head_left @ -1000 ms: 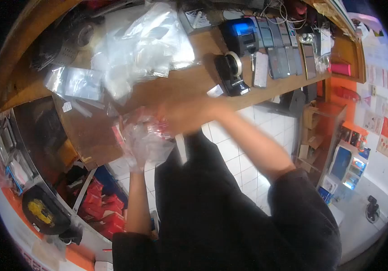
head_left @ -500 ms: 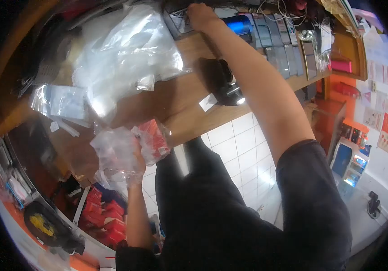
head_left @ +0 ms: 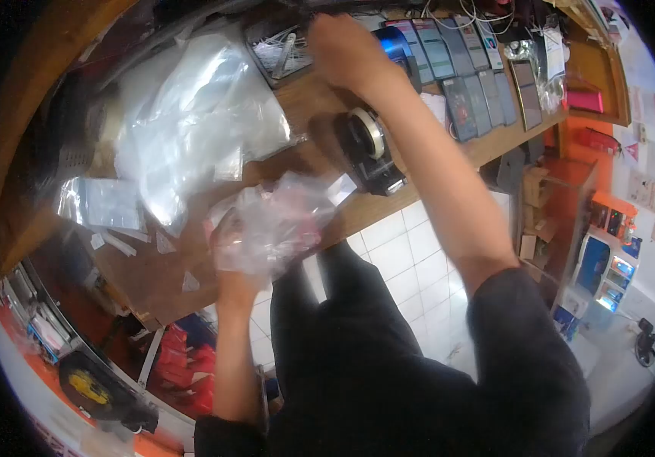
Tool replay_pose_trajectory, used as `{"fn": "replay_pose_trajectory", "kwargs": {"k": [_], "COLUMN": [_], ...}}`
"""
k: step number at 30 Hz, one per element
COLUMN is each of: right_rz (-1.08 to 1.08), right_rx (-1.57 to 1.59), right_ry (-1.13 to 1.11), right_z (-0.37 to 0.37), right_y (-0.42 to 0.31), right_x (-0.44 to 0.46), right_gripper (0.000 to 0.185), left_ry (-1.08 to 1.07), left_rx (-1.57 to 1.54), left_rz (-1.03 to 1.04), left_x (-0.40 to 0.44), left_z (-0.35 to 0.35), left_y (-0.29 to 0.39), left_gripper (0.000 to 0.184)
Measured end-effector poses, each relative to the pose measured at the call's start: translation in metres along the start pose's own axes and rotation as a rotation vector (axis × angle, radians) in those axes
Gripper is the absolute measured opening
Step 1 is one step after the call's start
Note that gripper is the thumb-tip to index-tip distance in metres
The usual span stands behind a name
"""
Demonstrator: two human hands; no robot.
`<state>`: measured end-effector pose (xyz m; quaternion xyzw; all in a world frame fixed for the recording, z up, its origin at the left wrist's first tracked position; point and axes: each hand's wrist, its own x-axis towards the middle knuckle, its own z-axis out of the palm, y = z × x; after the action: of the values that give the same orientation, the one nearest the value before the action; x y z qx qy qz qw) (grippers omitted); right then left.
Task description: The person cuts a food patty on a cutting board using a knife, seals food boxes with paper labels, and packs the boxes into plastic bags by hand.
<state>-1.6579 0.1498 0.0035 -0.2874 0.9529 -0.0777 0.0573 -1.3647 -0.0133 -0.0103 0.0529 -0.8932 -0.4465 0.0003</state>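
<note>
My left hand (head_left: pixel 232 255) is closed on a red package wrapped in clear plastic (head_left: pixel 274 225) over the front edge of the wooden table. The plastic covers part of its fingers. My right hand (head_left: pixel 346 57) is raised at the back of the table, beside a tray of small white items (head_left: pixel 282 49) and a blue-lit black device (head_left: pixel 396 46). Its fingers are curled and mostly turned away, so whatever they hold is hidden. A black tape dispenser (head_left: pixel 373 152) stands below my right forearm.
Clear plastic bags (head_left: pixel 198 114) lie in a heap at the left of the wooden table (head_left: pixel 305 107). Phones (head_left: pixel 468 107) stand in rows at the right. Cables (head_left: pixel 480 23) run behind them. Red boxes (head_left: pixel 183 365) are on a shelf below left.
My right hand has pulled back slightly from the table's far side. My left hand has moved right and up with the wrapped package. The view has shifted a little.
</note>
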Motion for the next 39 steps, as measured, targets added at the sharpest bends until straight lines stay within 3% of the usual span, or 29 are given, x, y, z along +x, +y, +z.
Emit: {"fn": "replay_pose_trajectory", "kwargs": {"k": [1, 2, 6, 7, 8, 11, 15, 19, 21, 22, 23, 25, 26, 28, 34, 36, 37, 39], "right_rz": [0.018, 0.055, 0.183, 0.092, 0.21, 0.246, 0.232, 0.205, 0.144, 0.144, 0.191, 0.234, 0.258, 0.28, 0.23, 0.216, 0.216, 0.141], "right_rx": [0.207, 0.393, 0.953, 0.923, 1.048, 1.101, 1.061, 1.071, 1.119, 1.124, 1.148, 1.18, 1.196, 1.212, 1.209, 1.258, 1.26, 1.137], "right_ry": [-0.053, -0.085, -0.219, -0.074, -0.163, -0.081, -0.086, -0.134, -0.095, -0.088, -0.154, -0.209, -0.2, -0.189, -0.234, -0.308, -0.306, 0.156], "right_z": [0.001, 0.002, 0.027, 0.056, 0.045, 0.057, 0.052, 0.056, 0.051, 0.05, 0.049, 0.048, 0.046, 0.047, 0.05, 0.052, 0.054, 0.062], "right_y": [0.003, -0.007, -0.08, -0.096, -0.11, -0.132, -0.131, -0.131, -0.129, -0.129, -0.13, -0.131, -0.13, -0.129, -0.127, -0.125, -0.127, -0.134], "right_x": [-0.015, -0.039, -0.146, -0.169, -0.178, -0.195, -0.194, -0.2, -0.204, -0.205, -0.206, -0.207, -0.208, -0.209, -0.203, -0.203, -0.206, -0.216], "right_gripper": [0.017, 0.017, 0.019, 0.018, 0.017, 0.016, 0.016, 0.019, 0.02, 0.02, 0.02, 0.021, 0.022, 0.023, 0.022, 0.026, 0.026, 0.017], "left_ry": [-0.035, -0.002, -0.027, -0.033, -0.039, -0.047, -0.03, 0.157, 0.022, 0.02, 0.037, 0.054, -0.021, -0.092, 0.242, 0.118, 0.117, 0.175], "left_rx": [0.267, 0.182, 0.2, 0.228, 0.261, 0.486, 1.093, 0.985, 0.457, 0.463, 0.735, 1.011, 0.56, 0.098, 0.65, 0.259, 0.26, -0.273], "left_rz": [0.283, 0.338, 0.219, 0.167, 0.12, 0.065, 0.177, -0.007, -0.191, -0.186, 0.024, 0.251, -0.085, -0.402, -0.077, -0.448, -0.447, -0.622], "left_x": [-0.003, -0.017, -0.046, -0.054, -0.063, -0.096, -0.133, -0.133, -0.132, -0.131, -0.132, -0.116, -0.105, -0.099, -0.099, -0.095, -0.096, -0.11], "left_z": [0.002, 0.01, 0.004, 0.004, 0.004, 0.014, 0.039, 0.046, 0.042, 0.042, 0.041, 0.032, 0.026, 0.028, 0.024, 0.022, 0.022, 0.023], "left_y": [-0.015, -0.039, -0.061, -0.069, -0.077, -0.104, -0.144, -0.138, -0.134, -0.133, -0.132, -0.109, -0.093, -0.08, -0.093, -0.062, -0.063, -0.076], "left_gripper": [0.03, 0.029, 0.034, 0.035, 0.037, 0.042, 0.048, 0.06, 0.044, 0.044, 0.043, 0.042, 0.043, 0.045, 0.046, 0.054, 0.054, 0.049]}}
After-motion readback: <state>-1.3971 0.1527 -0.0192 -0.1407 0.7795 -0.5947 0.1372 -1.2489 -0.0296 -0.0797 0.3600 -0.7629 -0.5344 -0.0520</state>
